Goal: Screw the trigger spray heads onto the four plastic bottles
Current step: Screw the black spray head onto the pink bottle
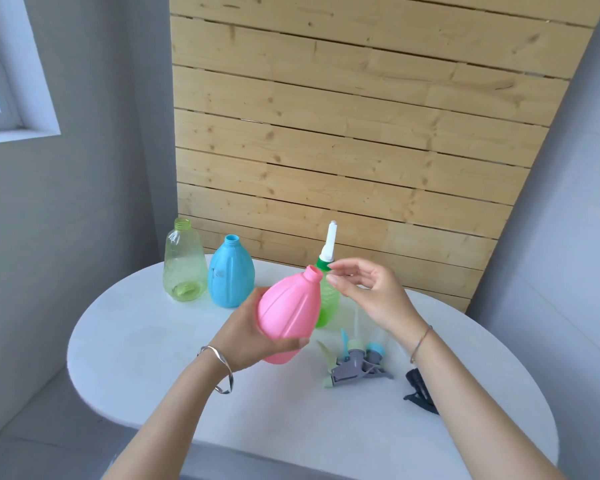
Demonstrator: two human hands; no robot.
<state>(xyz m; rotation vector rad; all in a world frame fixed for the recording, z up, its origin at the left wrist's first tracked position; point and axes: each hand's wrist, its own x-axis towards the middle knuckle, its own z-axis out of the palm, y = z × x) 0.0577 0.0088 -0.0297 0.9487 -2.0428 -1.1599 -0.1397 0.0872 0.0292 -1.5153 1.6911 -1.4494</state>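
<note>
Leaning behind everything is the slatted wooden panel (354, 133), grey walls either side. The white oval table (187, 403) is carrying a clear yellow-green bottle (184, 263) and blue bottle (231, 273) at its far left edge. The left hand (253, 336) is clamping the tilted pink bottle (288, 311) mid-table; the right hand (364, 289) is hovering, fingers apart, beside its neck. Spray heads (355, 363) are lying near the right edge.

Your forearms are bare, with no sleeves in sight. On your left wrist sits a silver open bangle (220, 370) with a twisted band; on your right wrist, a thin bracelet (420, 344) of small multicoloured beads.
</note>
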